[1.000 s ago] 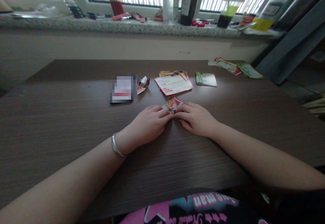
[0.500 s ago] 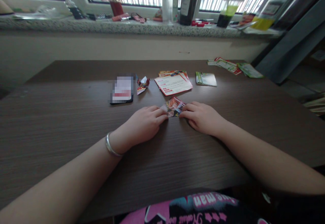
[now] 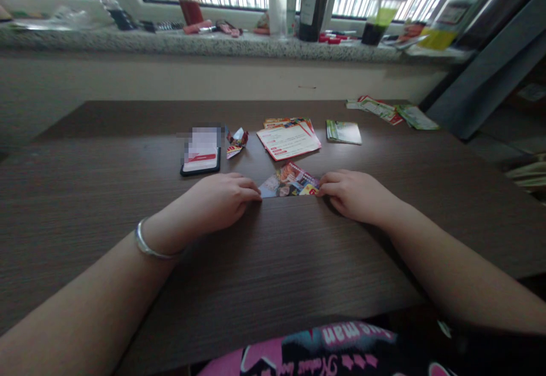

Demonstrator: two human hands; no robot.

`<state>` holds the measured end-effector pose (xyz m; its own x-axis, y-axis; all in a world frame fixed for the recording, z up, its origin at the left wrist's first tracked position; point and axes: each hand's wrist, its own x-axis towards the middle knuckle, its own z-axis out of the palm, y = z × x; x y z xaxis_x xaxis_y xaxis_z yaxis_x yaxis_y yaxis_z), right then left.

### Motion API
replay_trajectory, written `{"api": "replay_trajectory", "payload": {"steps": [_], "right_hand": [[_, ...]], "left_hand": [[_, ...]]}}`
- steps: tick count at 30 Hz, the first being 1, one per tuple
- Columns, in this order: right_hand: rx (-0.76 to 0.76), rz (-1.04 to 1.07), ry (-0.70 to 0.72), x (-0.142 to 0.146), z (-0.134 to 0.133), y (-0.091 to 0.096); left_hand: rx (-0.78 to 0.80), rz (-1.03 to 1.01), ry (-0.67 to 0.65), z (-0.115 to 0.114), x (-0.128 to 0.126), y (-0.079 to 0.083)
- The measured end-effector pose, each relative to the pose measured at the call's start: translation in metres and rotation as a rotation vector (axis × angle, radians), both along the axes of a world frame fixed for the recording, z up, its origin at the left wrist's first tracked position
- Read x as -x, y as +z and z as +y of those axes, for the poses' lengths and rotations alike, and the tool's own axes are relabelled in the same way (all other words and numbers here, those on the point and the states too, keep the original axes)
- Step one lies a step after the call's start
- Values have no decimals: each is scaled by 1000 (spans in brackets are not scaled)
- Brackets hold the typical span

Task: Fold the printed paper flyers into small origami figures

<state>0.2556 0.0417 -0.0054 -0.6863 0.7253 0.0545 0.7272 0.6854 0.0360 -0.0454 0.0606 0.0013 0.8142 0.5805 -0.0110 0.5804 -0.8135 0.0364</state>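
A colourful printed sheet of paper [image 3: 290,182], folded into a triangle, lies on the table with its long straight edge toward me. At its left corner my left hand [image 3: 226,201] is closed, thumb and fingers pinching the tip. My right hand [image 3: 356,195] pinches the opposite corner in the same way. The folded paper's middle shows uncovered between the hands; the corner tips are under my fingers. Just beyond it lies a stack of printed paper sheets [image 3: 290,140]. A small folded paper figure [image 3: 236,143] stands left of the stack.
Left of the figure lies a phone [image 3: 201,154], its screen partly blurred. A small stack of green and white cards [image 3: 343,132] is at the right, with more coloured papers [image 3: 381,110] at the table's far edge. Bottles, including a dark one [image 3: 314,6], line the stone windowsill [image 3: 239,49].
My hands have moved apart along the folded paper's near edge, the left one farther left and the right one to the right. More of the paper shows between them.
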Motion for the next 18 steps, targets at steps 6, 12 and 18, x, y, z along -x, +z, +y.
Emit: {"api": "replay_trajectory", "payload": {"steps": [6, 12, 18], "right_hand": [[5, -11, -62, -7, 0, 0], [25, -29, -71, -13, 1, 1], [40, -24, -43, -19, 2, 2]], "left_hand": [[23, 24, -8, 6, 9, -2], [18, 47, 6, 8, 14, -1], [55, 50, 21, 10, 15, -3]]}}
